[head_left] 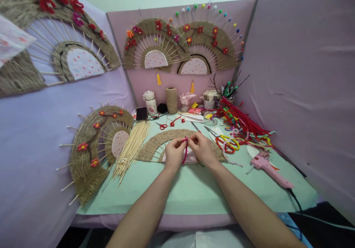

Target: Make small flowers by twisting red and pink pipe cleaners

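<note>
My left hand (174,152) and my right hand (202,148) meet over the middle of the green mat (191,192). Both pinch a pink pipe cleaner (185,152), whose top end is bent between the fingertips while the rest hangs down between my hands. Under my hands lies a half-round woven twine fan (155,144) with bamboo ribs and a pale pink centre, flat on the mat.
A bundle of bamboo sticks (132,148) lies left of the fan. A finished fan with red flowers (94,151) leans at the left. Scissors (226,142), a pile of pipe cleaners (244,126) and a pink glue gun (267,166) lie right. Twine spool (171,100) and jars stand behind.
</note>
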`<state>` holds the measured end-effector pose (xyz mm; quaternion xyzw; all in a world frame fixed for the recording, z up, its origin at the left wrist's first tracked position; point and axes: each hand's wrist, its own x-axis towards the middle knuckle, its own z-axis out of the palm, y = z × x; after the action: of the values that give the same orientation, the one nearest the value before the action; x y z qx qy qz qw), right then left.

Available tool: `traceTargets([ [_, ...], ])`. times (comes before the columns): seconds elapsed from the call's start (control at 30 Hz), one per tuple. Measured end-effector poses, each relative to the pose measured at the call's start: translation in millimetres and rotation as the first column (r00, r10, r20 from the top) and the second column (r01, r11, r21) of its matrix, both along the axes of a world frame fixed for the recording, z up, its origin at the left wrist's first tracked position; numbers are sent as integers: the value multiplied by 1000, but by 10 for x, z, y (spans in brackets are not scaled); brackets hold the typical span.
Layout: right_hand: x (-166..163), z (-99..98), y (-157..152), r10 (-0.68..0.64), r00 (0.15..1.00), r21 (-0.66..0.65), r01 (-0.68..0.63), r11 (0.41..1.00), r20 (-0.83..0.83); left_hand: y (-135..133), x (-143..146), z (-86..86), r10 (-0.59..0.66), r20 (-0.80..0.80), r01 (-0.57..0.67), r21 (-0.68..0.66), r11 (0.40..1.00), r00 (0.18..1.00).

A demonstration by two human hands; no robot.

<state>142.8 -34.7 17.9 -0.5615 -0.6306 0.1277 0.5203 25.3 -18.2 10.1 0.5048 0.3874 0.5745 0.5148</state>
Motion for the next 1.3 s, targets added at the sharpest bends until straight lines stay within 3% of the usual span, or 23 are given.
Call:
traceTargets([
  [0.1,0,-23,24,22,998,-34,-24,999,-66,28,5,-24,-19,36,22,-77,997,999],
  [0.23,70,-54,82,136,973,-128,-161,979,-185,64,-39,-23,-122,205,174,-260,950,971],
  [0.37,106,-50,94,131,969,-77,-150,986,-211,62,-79,2,-172,271,252,-296,921,947],
  [0.6,69,7,22,151,989,-28,-151,988,-3,67,-51,-54,-131,122,157,-238,958,984],
  [0.87,77,-6,28,137,987,23,-140,990,81,59,-28,-86,-19,-145,10,-67,998,989],
  [1.17,-7,5,5,60,994,121,-71,990,93,44,-1,-64,4,-197,-10,-32,999,980],
  [1.3,9,-5,25,102,995,62,-102,993,2,68,-12,-64,-26,-114,12,-119,993,993],
])
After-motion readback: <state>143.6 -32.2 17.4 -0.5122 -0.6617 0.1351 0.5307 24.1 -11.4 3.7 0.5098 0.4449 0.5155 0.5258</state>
